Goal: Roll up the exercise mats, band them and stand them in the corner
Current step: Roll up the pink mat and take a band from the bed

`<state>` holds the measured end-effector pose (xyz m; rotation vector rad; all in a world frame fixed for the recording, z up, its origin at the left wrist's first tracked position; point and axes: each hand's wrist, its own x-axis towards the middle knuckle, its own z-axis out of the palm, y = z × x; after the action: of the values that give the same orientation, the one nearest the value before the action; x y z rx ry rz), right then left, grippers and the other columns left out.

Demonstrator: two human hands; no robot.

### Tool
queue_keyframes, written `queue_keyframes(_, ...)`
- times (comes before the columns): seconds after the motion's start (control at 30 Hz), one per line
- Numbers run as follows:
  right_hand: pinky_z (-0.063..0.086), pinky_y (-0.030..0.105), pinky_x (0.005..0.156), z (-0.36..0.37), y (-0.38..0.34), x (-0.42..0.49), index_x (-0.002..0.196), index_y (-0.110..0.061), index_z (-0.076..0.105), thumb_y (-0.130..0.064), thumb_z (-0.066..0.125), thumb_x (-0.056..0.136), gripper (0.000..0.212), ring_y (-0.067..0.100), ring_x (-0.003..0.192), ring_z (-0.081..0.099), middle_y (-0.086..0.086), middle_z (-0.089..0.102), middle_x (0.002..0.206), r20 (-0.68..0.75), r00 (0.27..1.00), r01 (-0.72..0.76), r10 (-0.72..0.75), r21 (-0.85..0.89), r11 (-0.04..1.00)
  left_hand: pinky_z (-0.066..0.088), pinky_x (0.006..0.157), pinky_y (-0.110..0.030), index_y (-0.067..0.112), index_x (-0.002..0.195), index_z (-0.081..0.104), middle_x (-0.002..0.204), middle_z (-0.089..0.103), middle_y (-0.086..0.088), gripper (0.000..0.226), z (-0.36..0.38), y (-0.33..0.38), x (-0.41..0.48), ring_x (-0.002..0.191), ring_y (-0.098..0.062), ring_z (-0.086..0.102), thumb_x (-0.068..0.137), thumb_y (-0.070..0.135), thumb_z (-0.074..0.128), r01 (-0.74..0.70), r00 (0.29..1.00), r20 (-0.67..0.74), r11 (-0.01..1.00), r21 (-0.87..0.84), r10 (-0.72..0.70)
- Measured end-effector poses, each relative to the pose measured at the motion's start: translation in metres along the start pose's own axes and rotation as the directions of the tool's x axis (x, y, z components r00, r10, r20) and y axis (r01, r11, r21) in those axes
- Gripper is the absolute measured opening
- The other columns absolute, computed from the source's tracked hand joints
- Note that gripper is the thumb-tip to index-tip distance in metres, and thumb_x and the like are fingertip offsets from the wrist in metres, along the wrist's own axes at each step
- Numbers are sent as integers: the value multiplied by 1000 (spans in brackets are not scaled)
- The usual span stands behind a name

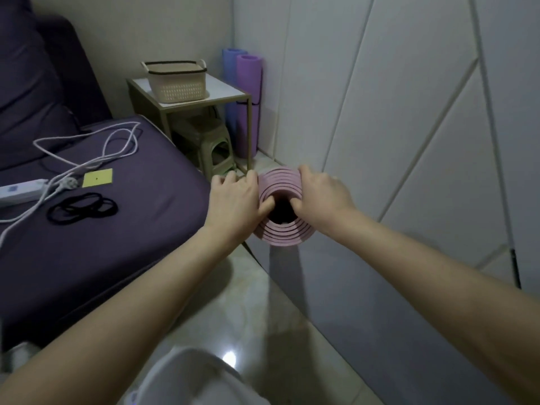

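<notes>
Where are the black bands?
Head view, left side: the black bands lie on the purple sofa seat, below the yellow card, near the white power strip.

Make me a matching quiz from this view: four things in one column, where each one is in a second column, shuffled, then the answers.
Things:
1. pink mat
2. purple mat
3. black bands
4. basket

Places:
A. on the side table
B. gripped by the left hand and the right hand
C. lying on the sofa seat
D. standing upright against the wall

Pairs: 1-B, 2-D, 3-C, 4-A
</notes>
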<state>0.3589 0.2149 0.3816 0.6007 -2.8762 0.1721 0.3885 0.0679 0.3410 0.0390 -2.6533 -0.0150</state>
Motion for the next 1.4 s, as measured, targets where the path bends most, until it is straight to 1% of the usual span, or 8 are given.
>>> queue_keyframes(0.23, 32, 32, 68, 55, -17, 19, 117, -7, 35, -21, 56, 88, 38, 36, 102, 59, 14, 59, 114, 51, 998, 42, -39, -62, 997, 43, 86, -49, 7, 94, 59, 81, 60, -6, 53, 71, -25, -10, 79, -28, 58, 81, 49, 29, 40, 996, 82, 998, 42, -43)
queue_keyframes(0.47, 44, 38, 79, 114, -14, 19, 129, -4, 29, -25, 53, 93, 49, 36, 108, 57, 15, 58, 119, 204, 976, -67, 74, -45, 997, 23, 106, -53, 10, 116, 51, 110, 59, -7, 54, 121, -29, -19, 109, -28, 51, 87, 52, 30, 1, 944, 328, 998, -70, 23)
queue_keyframes(0.57, 41, 36, 72, 120, -21, 29, 125, -5, 31, -28, 53, 92, 45, 36, 105, 58, 14, 59, 116, 195, 981, 9, 9, -91, 996, 18, 110, -53, 14, 127, 46, 123, 55, -4, 74, 129, -51, -26, 119, -24, 46, 82, 62, 10, 44, 950, 310, 972, -232, 31)
queue_keyframes(0.67, 36, 34, 67, 123, -34, 45, 116, -8, 35, -29, 53, 92, 37, 36, 101, 59, 13, 60, 111, 201, 979, 59, -37, -101, 993, 13, 112, -53, 21, 138, 38, 140, 42, -2, 86, 129, -91, -33, 130, -21, 36, 77, 63, -5, 54, 931, 362, 971, -231, 35)
queue_keyframes(0.83, 33, 33, 68, 136, -71, 68, 115, -10, 38, -24, 51, 90, 32, 33, 103, 59, 11, 57, 115, 175, 981, 111, -86, -132, 985, 10, 112, -56, 24, 146, 28, 155, 21, -6, 46, 144, -170, -55, 140, -24, 21, 102, 37, 25, 166, 876, 459, 986, -3, -145)
queue_keyframes(1.07, 45, 32, 79, 169, -137, 99, 124, -6, 36, -16, 50, 90, 38, 28, 107, 58, 13, 56, 120, 220, 962, 203, -162, -179, 963, 15, 113, -52, 22, 149, 16, 157, 11, -11, 49, 158, -244, -91, 142, -29, 13, 103, 32, 26, 307, 754, 554, 935, 178, -353)
queue_keyframes(1.23, 56, 39, 79, 181, -159, 128, 120, -7, 38, -23, 54, 86, 41, 32, 97, 63, 15, 57, 114, 260, 957, 192, -126, -247, 950, 24, 106, -47, 23, 147, 24, 154, 18, -10, 45, 160, -263, -87, 137, -28, 23, 103, 33, 24, 333, 793, 498, 934, 129, -351)
queue_keyframes(1.4, 57, 39, 77, 185, -162, 146, 115, -8, 40, -22, 50, 86, 34, 34, 88, 67, 14, 62, 107, 290, 947, 238, -140, -337, 911, 29, 103, -44, 21, 148, 20, 157, 9, -14, 49, 162, -283, -67, 134, -33, 26, 101, 29, 33, 416, 769, 465, 896, 157, -438)
